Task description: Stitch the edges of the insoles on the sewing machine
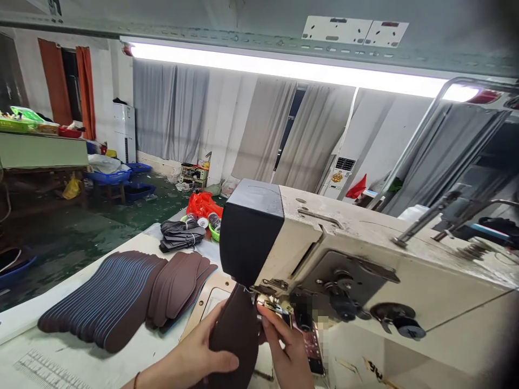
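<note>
My left hand (198, 354) grips the near end of a dark brown leather piece (237, 332), thumb on top. The piece runs up under the needle area of a worn cream sewing machine (365, 254). My right hand (286, 346) pinches the piece's right edge right beside the presser foot (270, 305), fingers closed on it. The machine's black head end (251, 232) stands directly above the piece.
A fanned row of brown insole-shaped pieces with blue edges (109, 300) lies on the white table (60, 356) to the left. A black bundle (180, 235), a red bag (203, 205) and thread spools in a green basket (213, 222) sit further back. A tube light (284, 67) hangs overhead.
</note>
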Demonstrator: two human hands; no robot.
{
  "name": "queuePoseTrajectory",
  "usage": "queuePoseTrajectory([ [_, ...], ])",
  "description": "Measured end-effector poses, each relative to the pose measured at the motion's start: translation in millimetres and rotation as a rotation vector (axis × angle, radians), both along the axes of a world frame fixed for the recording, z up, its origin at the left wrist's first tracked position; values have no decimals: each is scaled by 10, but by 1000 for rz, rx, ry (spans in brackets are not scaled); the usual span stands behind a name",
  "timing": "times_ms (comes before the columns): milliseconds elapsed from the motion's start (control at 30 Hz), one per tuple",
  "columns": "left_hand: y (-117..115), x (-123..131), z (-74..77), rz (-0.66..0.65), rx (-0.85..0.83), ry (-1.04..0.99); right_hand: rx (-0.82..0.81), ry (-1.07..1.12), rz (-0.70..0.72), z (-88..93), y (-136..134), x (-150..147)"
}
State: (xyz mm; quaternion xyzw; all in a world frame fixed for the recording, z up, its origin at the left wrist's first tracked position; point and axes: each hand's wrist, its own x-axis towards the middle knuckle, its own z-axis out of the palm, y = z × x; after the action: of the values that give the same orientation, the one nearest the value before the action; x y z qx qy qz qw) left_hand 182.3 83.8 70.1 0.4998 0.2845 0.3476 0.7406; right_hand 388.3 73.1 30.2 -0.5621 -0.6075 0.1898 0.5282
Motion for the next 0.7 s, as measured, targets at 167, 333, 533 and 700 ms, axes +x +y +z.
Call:
queuePoseTrajectory([
  [167, 147, -47, -6, -33, -19, 26, -83, -4, -6, -15, -6, 19],
  [333, 388, -63, -64, -13, -10, -64, -114, -16, 33, -15, -1, 58],
  [533, 375, 100, -159, 163, -9, -77, -65, 58, 24, 4, -3, 19],
  [700, 224, 322, -68, 376, -39, -22, -94, 43, 4, 11, -17, 7],
])
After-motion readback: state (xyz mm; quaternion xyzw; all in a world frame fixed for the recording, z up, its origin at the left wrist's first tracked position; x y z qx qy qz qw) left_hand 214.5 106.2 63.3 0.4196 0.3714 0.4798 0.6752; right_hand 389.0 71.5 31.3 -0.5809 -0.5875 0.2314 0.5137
